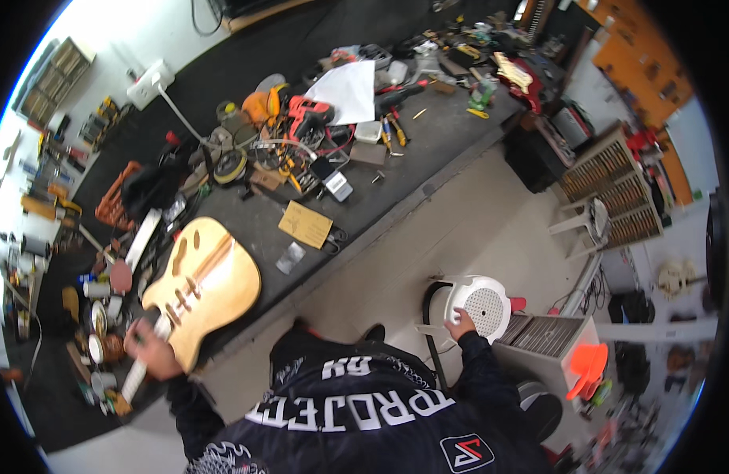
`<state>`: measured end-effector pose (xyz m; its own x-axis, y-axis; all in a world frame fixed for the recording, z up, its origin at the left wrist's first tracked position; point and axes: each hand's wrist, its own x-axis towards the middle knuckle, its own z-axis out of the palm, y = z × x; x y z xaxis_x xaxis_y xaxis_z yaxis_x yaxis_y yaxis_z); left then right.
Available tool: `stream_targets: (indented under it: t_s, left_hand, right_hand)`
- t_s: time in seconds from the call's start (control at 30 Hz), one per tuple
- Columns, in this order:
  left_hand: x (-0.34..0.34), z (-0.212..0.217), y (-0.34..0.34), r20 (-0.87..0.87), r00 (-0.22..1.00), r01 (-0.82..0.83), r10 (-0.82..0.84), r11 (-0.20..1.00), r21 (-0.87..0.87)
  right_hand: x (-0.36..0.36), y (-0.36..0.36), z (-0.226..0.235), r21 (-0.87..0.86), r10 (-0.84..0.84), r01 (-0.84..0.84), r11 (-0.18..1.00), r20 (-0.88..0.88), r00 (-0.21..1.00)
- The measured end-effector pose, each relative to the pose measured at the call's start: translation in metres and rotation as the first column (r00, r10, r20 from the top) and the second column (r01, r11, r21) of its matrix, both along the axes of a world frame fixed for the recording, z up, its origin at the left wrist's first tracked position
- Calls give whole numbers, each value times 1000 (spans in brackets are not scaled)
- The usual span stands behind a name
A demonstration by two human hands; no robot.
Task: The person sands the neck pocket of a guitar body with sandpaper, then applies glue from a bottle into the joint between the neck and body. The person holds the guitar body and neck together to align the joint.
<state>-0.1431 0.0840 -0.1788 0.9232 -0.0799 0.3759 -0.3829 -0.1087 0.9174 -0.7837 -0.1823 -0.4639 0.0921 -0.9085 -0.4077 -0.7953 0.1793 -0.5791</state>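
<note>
An unpainted, light wood electric guitar body lies on the dark workbench at the left, its pale neck pointing toward the near left. My left hand is over the neck close to the body; it is smeared by motion, and a small dark patch shows by its fingers. Whether it grips anything is unclear. On my right, my right hand is closed on the edge of a white plastic stool with a round, perforated seat.
The dark workbench carries a brown cardboard piece, a red power tool, white paper and many hand tools. Jars and cans crowd its left end. An orange object and a white chair are at the right.
</note>
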Motion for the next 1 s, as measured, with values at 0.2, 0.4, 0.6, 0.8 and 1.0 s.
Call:
stream_targets:
  t_s: [0.2, 0.4, 0.6, 0.8, 1.0]
  left_hand:
    - [-134, -20, -171, -338, 828, 559, -448, 712, 425]
    - [-155, -54, -310, -410, 687, 724, -600, 524, 447]
    - [-137, -65, -401, -437, 690, 724, -577, 548, 419]
    - [-135, -52, -420, -434, 792, 590, -430, 721, 363]
    - [-164, -55, -370, -326, 945, 178, 13, 817, 549]
  right_hand:
    - [111, -107, 84, 13, 29, -35, 999, 326, 945]
    - [159, -199, 146, -35, 123, -118, 992, 364, 923]
    - [255, -336, 189, -181, 344, -294, 938, 395, 852]
    - [406, -447, 201, -232, 388, -330, 915, 285, 876]
    - [502, -495, 231, -457, 705, -596, 660, 104, 702]
